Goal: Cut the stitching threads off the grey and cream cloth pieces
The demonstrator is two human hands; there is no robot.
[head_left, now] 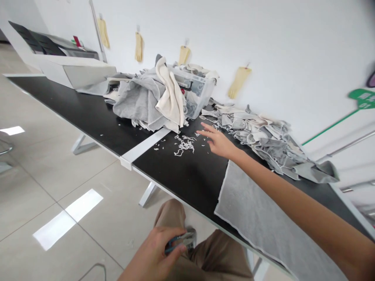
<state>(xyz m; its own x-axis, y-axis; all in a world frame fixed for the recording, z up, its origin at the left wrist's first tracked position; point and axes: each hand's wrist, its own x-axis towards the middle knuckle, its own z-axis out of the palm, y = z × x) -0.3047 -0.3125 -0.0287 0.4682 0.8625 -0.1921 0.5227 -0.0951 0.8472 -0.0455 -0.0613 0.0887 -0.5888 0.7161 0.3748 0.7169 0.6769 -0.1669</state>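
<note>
My left hand (159, 249) is low in front of my knees, off the table edge, its fingers closed round small blue-handled thread snips (172, 242). The grip hides much of the tool. My right hand (217, 143) reaches over the black table with fingers spread and nothing in them. White thread scraps (185, 146) lie just left of its fingertips. Beneath my right forearm a flat grey cloth piece (249, 203) with a pale stitched edge spreads toward the near right, partly covered by the arm.
A heap of grey and cream cloth (140, 101) leans against a clear plastic bin (202, 95). More cloth pieces (258, 132) are piled along the wall side of the black table (187, 175). A white box (88, 72) stands at the far left. Yellow gloves (239, 82) hang on the wall.
</note>
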